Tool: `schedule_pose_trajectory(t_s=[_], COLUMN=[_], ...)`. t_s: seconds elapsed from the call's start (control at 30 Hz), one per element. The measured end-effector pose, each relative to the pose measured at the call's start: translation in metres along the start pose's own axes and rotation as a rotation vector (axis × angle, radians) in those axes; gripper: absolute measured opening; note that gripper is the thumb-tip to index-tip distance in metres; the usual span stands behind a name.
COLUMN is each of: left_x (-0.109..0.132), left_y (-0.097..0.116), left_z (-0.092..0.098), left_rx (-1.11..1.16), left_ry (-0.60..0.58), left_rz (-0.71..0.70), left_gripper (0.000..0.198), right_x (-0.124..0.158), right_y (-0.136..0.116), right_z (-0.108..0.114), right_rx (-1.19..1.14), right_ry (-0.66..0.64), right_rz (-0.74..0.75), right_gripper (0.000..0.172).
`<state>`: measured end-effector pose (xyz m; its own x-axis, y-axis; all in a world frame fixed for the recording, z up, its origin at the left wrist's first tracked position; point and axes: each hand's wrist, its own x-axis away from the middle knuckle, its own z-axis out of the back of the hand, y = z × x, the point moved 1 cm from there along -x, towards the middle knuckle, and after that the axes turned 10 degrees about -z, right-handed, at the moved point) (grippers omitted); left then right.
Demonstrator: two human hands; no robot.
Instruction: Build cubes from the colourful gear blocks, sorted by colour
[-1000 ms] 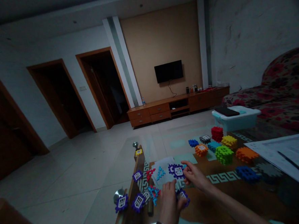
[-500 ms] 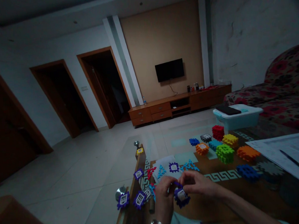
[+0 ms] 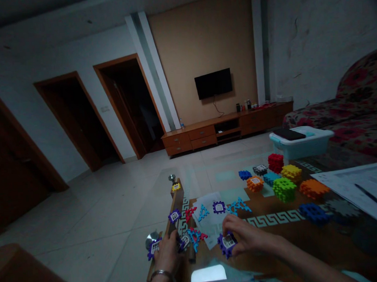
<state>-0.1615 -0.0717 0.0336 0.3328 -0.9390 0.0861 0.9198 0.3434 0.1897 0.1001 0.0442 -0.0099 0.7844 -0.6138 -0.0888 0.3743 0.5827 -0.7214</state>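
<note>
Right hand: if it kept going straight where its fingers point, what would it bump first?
The right hand holds a purple tile; next is probably the teal triangle piece, but depth is unclear.

Dim room — white tile floor (image 3: 68, 216), two dark wood-framed doorways (image 3: 119, 107) far left, wall-mounted TV (image 3: 213, 83) over low wooden cabinet (image 3: 226, 129), floral sofa (image 3: 358, 101) right.

Plastic blocks (image 3: 284, 189) on glass table (image 3: 203, 178), sofa (image 3: 365, 104) right, cabinet (image 3: 204, 138) behind
</note>
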Motion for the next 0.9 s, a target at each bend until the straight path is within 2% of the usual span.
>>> schedule_pose_trajectory(t_s=[0.13, 0.23, 0.33, 0.43, 0.5, 0.57, 0.67, 0.73, 0.83, 0.9], left_x=[-0.003, -0.004, -0.006, -0.006, -0.002, 0.006, 0.018, 0.023, 0.023, 0.019], left_y=[0.003, 0.002, 0.008, 0.034, 0.061, 0.089, 0.120, 0.131, 0.136, 0.131], left_z=[0.000, 0.004, 0.007, 0.001, -0.008, -0.016, -0.022, -0.023, -0.026, -0.028], left_rx=[-0.047, -0.077, -0.090, 0.035, 0.187, 0.304, 0.309, 0.269, 0.233, 0.244], left_ry=[-0.032, -0.026, 0.070, 0.157, 0.114, 0.035, -0.069, -0.111, -0.142, -0.122], left_rz=[-0.023, 0.004, 0.029, -0.148, -0.349, -0.479, -0.507, -0.487, -0.483, -0.493], left_gripper=[0.057, 0.052, 0.052, 0.057, 0.063, 0.067, 0.069, 0.069, 0.073, 0.074], right_x=[-0.022, -0.044, -0.062, -0.073, -0.075, -0.074, -0.071, -0.068, -0.063, -0.059], right_y=[0.009, 0.019, 0.021, 0.015, 0.012, 0.010, 0.009, 0.008, 0.007, 0.008], right_z=[0.009, 0.014, 0.014, 0.010, 0.006, 0.005, 0.007, 0.012, 0.021, 0.027], right_rx=[0.097, 0.273, 0.399, 0.426, 0.434, 0.442, 0.437, 0.426, 0.398, 0.371], right_ry=[0.150, 0.234, 0.240, 0.227, 0.234, 0.252, 0.303, 0.357, 0.446, 0.485], right_rz=[-0.071, -0.208, -0.274, -0.244, -0.231, -0.237, -0.267, -0.280, -0.277, -0.275], right_gripper=[0.028, 0.041, 0.052, 0.039, 0.027, 0.019, 0.021, 0.024, 0.027, 0.029])
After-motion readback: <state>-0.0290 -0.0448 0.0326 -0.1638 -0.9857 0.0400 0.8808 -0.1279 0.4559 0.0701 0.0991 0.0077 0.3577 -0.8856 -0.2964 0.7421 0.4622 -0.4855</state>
